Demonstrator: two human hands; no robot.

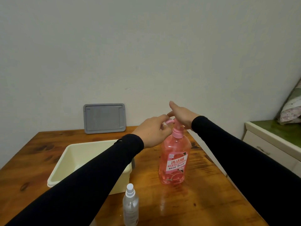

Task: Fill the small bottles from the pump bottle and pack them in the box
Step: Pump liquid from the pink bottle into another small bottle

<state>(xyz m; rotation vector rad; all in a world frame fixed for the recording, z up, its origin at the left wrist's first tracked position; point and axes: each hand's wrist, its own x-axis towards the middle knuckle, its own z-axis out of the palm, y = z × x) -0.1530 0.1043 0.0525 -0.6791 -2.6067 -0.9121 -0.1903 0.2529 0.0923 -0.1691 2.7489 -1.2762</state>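
Note:
A pink pump bottle (175, 159) with a pink pump head stands upright on the wooden table (203, 201). My right hand (182, 116) lies flat on top of the pump head, fingers straight. My left hand (152, 131) grips something small and clear at the pump's spout; most of it is hidden by my fingers. A clear small spray bottle (130, 205) with a white nozzle stands near the table's front edge. The cream plastic box (78, 154) sits open to the left, partly under my left forearm.
A grey lid (104, 118) leans against the wall at the back of the table. A white cabinet (273, 144) with a green top stands to the right, bedding piled on it.

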